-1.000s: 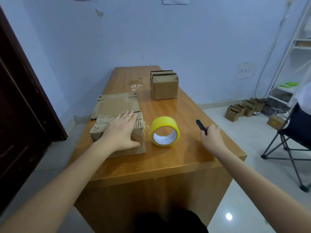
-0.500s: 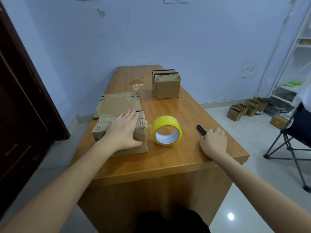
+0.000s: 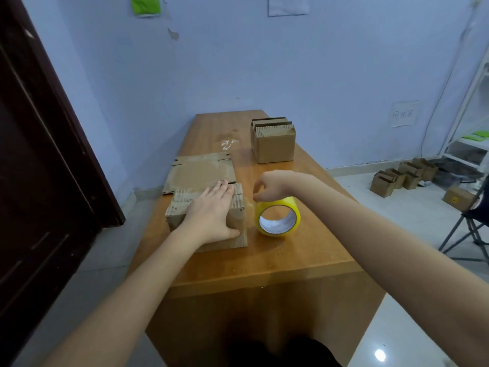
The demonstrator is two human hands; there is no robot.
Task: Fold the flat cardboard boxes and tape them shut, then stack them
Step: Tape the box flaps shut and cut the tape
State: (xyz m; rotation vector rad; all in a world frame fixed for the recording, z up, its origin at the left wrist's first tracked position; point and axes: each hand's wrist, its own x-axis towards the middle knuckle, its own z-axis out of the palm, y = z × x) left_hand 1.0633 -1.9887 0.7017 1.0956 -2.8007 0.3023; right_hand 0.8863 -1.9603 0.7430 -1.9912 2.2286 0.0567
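You face a pale blue wall (image 3: 304, 75), a dark door (image 3: 39, 154) at left, white shelving (image 3: 473, 123) right, glossy tiled floor (image 3: 412, 327).

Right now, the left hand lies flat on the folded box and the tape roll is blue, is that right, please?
Not quite: the head view shows the tape roll is yellow, not blue. The left hand does lie flat on the folded box.

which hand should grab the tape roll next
The right hand. It hovers with curled fingers just above the yellow tape roll, while the left hand lies flat on the folded box, holding its flaps down, and looks needed there.
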